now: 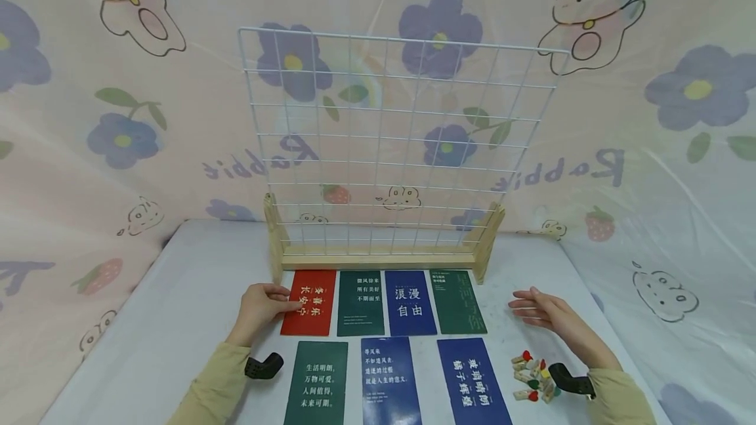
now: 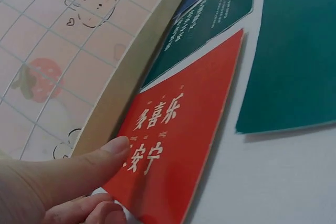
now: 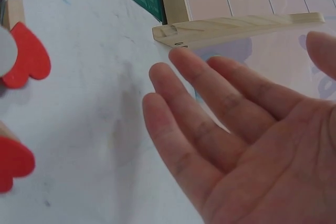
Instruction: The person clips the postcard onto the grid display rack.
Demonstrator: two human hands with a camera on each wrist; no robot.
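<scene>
The table [image 1: 195, 287] had a smooth white surface. On it stood the rack [image 1: 378, 139], a wire grid on a pale wooden base [image 1: 378, 260]. The right hand [image 1: 549, 317], fingers extended, held nothing. The left hand [image 1: 260, 307] pinched the red card [image 1: 317, 310] at its left edge, thumb on the printed face; the card lay just in front of the base. It was judged light, slightly springy and slick, best taken by an edge. Smallest were wooden clothespins [image 1: 523, 395] with heart-shaped ornaments [image 3: 31, 59].
</scene>
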